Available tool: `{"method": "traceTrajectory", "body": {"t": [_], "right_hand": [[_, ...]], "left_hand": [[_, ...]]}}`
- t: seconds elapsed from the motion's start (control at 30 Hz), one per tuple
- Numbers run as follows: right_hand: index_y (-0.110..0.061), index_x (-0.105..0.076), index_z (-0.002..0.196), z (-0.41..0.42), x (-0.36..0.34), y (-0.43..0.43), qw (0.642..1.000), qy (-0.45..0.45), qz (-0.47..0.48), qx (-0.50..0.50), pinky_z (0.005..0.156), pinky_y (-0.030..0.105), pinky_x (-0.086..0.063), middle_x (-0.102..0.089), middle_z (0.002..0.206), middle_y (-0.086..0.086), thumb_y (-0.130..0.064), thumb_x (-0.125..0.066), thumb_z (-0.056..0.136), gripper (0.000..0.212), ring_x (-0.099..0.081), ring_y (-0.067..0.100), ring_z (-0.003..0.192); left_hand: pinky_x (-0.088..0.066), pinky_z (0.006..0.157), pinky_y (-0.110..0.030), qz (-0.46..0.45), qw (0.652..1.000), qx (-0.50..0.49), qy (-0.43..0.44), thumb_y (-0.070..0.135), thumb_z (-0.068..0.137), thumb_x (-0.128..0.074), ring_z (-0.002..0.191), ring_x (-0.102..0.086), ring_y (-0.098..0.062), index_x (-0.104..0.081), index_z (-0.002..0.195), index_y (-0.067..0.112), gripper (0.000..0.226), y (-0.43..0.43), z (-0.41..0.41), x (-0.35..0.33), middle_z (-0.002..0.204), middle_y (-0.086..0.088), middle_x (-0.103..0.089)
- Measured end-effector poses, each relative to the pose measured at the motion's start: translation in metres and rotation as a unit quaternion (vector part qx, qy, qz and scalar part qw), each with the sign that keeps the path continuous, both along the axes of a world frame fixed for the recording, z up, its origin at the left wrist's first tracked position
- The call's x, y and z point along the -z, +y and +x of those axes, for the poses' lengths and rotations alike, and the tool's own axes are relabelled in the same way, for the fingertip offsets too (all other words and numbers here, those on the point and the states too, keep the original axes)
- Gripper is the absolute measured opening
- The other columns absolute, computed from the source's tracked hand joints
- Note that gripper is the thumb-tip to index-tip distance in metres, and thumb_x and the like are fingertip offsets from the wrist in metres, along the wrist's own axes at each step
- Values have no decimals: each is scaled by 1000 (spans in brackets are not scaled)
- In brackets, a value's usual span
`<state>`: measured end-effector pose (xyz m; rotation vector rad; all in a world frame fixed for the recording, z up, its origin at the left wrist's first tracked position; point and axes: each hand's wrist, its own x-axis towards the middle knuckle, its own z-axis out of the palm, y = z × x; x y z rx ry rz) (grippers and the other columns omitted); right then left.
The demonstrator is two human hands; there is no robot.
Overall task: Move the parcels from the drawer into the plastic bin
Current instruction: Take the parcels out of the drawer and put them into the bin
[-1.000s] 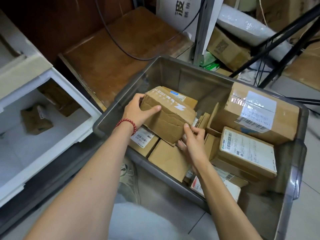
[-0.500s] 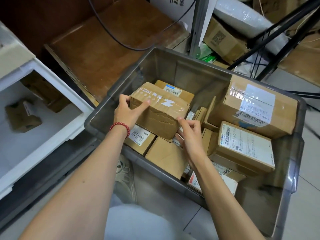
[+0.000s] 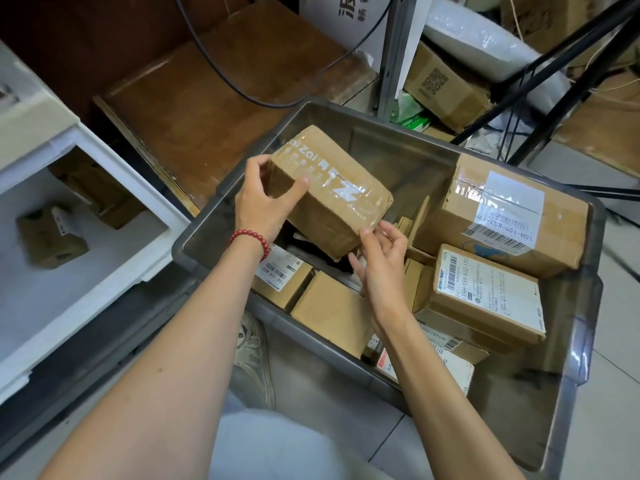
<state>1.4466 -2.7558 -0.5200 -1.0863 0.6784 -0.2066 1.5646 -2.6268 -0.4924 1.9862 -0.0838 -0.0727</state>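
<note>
A taped brown parcel (image 3: 329,188) is being held over the plastic bin (image 3: 585,344), tilted, with its far end raised toward the bin's far wall. The left hand (image 3: 263,206) is being used as the main grip: its fingers are wrapped around the parcel's left end and the thumb is pressed onto the near face, so this grip is closed on the parcel. The right hand (image 3: 381,258) is being kept at the parcel's lower right corner. Its fingers are loosely curled and mostly spread, with only the fingertips at the corner; the contact is being judged as a light steadying touch rather than a full grip.

The parcel is positioned inside the bin's outline, above the parcels already lying there, and it is not yet being supported by them.

Progress is being judged as well advanced. The bin is being filled: a large labelled box (image 3: 502,216) is lying against the right wall, a flat labelled box (image 3: 485,292) is lying just in front of it, and several smaller boxes (image 3: 329,306) are being packed along the near wall. A gap is visible beneath the held parcel, and it is being judged as the likely resting place.

The white drawer (image 3: 131,188) is standing open to the left of the bin. At least one small brown parcel (image 3: 52,237) is lying on its floor, and further cardboard (image 3: 97,195) is visible at its back corner. These items are being counted as remaining work.
</note>
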Motion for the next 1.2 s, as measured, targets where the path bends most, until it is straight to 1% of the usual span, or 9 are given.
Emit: {"method": "traceTrajectory", "body": {"t": [0.2, 0.3, 0.37, 0.47, 0.57, 0.7, 0.87, 0.97, 1.2], "right_hand": [[-21, -33, 128, 20, -3, -20, 999, 15, -25, 35, 82, 18, -52, -49, 141, 7, -30, -55, 97, 39, -53, 13, 123], [-13, -37, 132, 34, -2, -31, 996, 2, -92, 1, 74, 10, -51, -55, 130, 0, -29, -56, 97, 42, -55, 7, 116], [-18, -41, 127, 42, -3, -36, 983, -9, -174, -63, 77, 4, -47, -48, 138, -1, -27, -58, 96, 36, -49, -2, 112], [-19, -37, 140, 51, 3, -40, 899, 31, -396, -183, 113, 31, -36, -27, 155, 0, -18, -63, 92, 55, -37, 10, 135], [-22, -21, 153, 53, 13, -39, 821, 108, -510, -232, 115, 38, -32, -19, 152, 10, -20, -65, 91, 76, -34, 26, 136], [-23, -9, 156, 55, 18, -39, 810, 128, -515, -249, 108, 33, -34, -27, 143, 12, -28, -65, 91, 85, -41, 26, 128], [-21, -1, 156, 44, 12, -47, 808, 88, -494, -308, 112, 30, -26, -33, 155, 7, -28, -63, 93, 89, -35, 22, 140], [-21, -3, 156, 31, 8, -51, 765, 85, -538, -343, 115, 35, -24, -29, 157, 6, -34, -61, 93, 87, -28, 23, 144], [-27, -24, 151, 16, -31, -18, 694, 13, -644, -322, 109, 42, -36, -36, 153, 1, -48, -57, 91, 71, -35, 21, 139]], "left_hand": [[-38, 89, -29, 45, 998, 32, -27, 60, 67, -73, 115, -50, -11, -33, 112, 38, 64, -6, 9, -7, 124, 9, -55], [-36, 93, -28, 95, 991, 84, -29, 47, 69, -79, 114, -42, -4, -43, 118, 35, 62, -2, 16, 0, 126, 13, -47], [-33, 99, -31, 163, 977, 137, -11, 39, 70, -80, 118, -37, -8, -45, 125, 33, 65, 0, 18, 9, 140, 6, -34], [-33, 106, -38, 316, 935, 159, -30, 34, 75, -77, 129, -35, -24, -42, 133, 29, 68, -2, 12, 25, 149, -4, -13], [-38, 99, -43, 466, 868, 86, -145, 36, 80, -72, 120, -38, -29, -43, 135, 27, 63, -12, 6, 34, 137, -10, -28], [-26, 107, -47, 485, 860, 132, -93, 49, 86, -59, 130, -36, -27, -26, 147, 29, 72, -18, 13, 35, 138, -6, -47], [-2, 116, -53, 477, 862, 170, -21, 52, 90, -51, 147, -4, -24, 2, 152, 30, 84, -10, 6, 33, 159, 0, -16], [-1, 116, -53, 523, 834, 172, -51, 54, 91, -46, 147, -2, -23, -5, 153, 28, 78, -2, -5, 26, 160, 1, -13], [-25, 109, -50, 520, 843, 73, -114, 53, 90, -47, 138, -31, -23, -32, 145, 27, 62, 40, -46, -11, 147, 1, -40]]}}
